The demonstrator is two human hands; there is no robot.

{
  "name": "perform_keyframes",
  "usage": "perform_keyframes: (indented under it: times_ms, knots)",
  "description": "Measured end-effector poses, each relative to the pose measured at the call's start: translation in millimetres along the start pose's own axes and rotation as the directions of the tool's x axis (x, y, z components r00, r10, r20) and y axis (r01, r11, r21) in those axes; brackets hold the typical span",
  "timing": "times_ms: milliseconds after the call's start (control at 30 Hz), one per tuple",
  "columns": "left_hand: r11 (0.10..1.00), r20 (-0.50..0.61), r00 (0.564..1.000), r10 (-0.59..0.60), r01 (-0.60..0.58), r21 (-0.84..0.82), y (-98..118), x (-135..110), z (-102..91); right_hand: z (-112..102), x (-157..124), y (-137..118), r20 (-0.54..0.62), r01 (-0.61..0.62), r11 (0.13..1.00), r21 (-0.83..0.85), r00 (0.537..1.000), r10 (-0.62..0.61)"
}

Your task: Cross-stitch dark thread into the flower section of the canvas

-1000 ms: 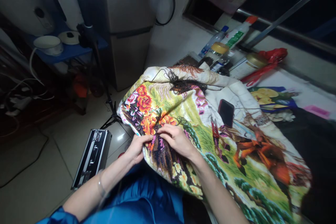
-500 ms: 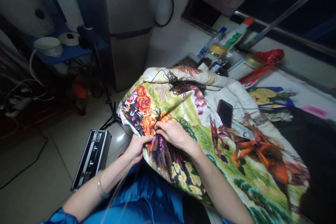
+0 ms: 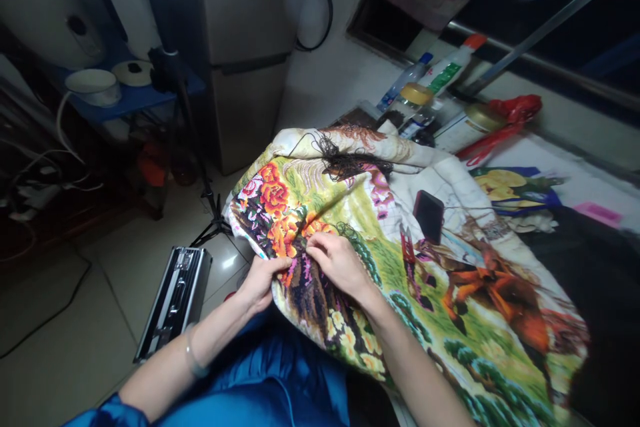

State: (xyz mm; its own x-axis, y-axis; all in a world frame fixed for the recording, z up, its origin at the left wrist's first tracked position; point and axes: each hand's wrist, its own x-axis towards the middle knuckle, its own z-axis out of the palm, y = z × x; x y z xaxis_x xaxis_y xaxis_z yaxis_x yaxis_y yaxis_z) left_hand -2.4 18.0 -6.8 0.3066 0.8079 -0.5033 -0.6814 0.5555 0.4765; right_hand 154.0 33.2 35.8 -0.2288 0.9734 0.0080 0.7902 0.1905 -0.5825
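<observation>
**Two hands close on a stitched flower panel**

Both hands work one spot of a large embroidered cloth draped over the lap and spreading away to the right. The left hand grips the near fold of the cloth from below, thumb on top, fingers curled under and hidden. The right hand rests on the surface just beside it, fingertips drawn narrow and pinched at the dark purple patch under the orange flowers; whether a needle or thread sits in that pinch is too small to tell.

By the look of it, a stitch is being placed or pulled through here, and the next move would call for a fine pull away from the fabric while the left hand keeps the fold taut.

Beyond the right hand lie a tangle of dark thread, red-handled scissors and a phone, all on the cloth and well apart from the fingers. Farther off stand bottles near the wall. Left of the left hand the cloth's edge drops toward the floor, where a metal case lies. Open room for a long pull is up and to the left; the right side is crowded.
</observation>
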Motion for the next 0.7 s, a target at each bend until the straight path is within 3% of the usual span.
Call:
perform_keyframes:
  times_ms: [300,467,567,700]
  knots:
    - [0.999,0.004,1.000,-0.022,0.022,-0.029,2,-3,-0.4,14,-5,-12,-0.023,0.060,0.981,0.187,0.998,-0.056]
    - [0.999,0.007,0.999,-0.034,0.034,-0.022,3,-4,-1.3,9,-7,-14,-0.063,0.113,0.946,0.302,0.993,-0.099]
    - [0.998,-0.009,0.999,-0.049,0.048,-0.027,3,-5,-2.0,4,-9,-15,-0.125,0.209,0.974,0.091,0.972,-0.197]
    - [0.999,-0.028,0.999,-0.034,0.033,-0.033,3,-5,-1.4,11,-8,-20,-0.049,0.379,0.896,-0.234,0.915,-0.400]
